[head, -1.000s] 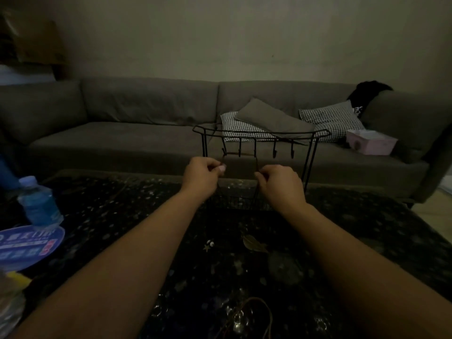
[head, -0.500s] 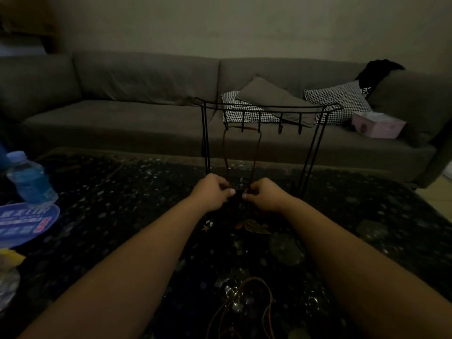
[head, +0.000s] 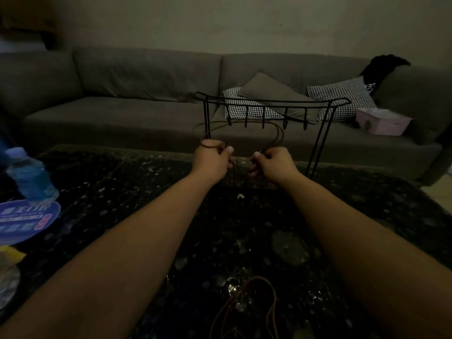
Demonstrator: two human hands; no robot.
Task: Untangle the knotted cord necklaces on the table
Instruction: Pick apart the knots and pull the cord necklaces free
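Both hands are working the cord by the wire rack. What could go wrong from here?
The brown cord loops up near the wire rack's hooks; it may snag as the left hand and right hand pull. Pulling apart may tighten the knot. The dim light hides the strands.

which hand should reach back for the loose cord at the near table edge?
Right, probably. The left hand has cord looped over it, so it is tied up; the right hand only pinches strands. The loose cord lies roughly central, slightly rightward.
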